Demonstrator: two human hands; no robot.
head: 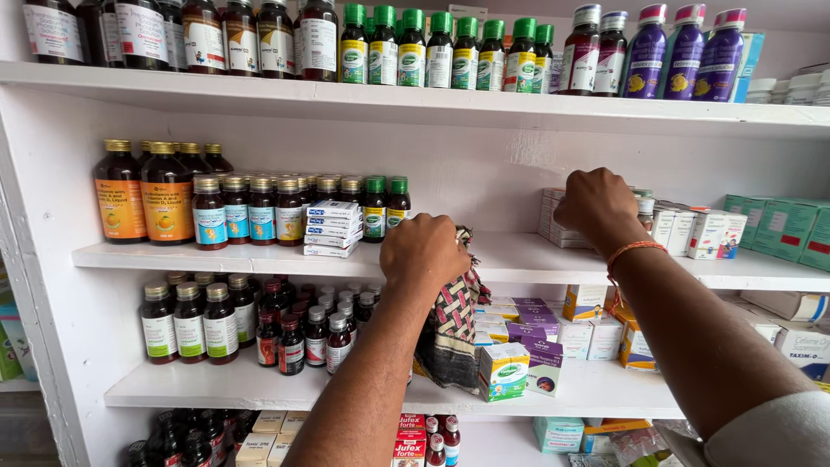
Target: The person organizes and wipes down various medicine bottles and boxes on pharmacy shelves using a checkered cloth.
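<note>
My left hand (422,251) is closed on a patterned cloth (452,327) of red, black and cream, which hangs down from the front of the middle shelf (519,259). My right hand (596,206) is curled shut on the same shelf, against a stack of small white boxes (553,220) at the back. An orange thread band (634,250) circles my right wrist. Whether the right hand holds anything is hidden by its fingers.
Brown syrup bottles (143,195) and a stack of blue-and-white boxes (331,227) stand left on the middle shelf, green boxes (782,225) at right. Green-capped bottles (432,52) line the top shelf. Purple and white cartons (519,350) fill the lower shelf.
</note>
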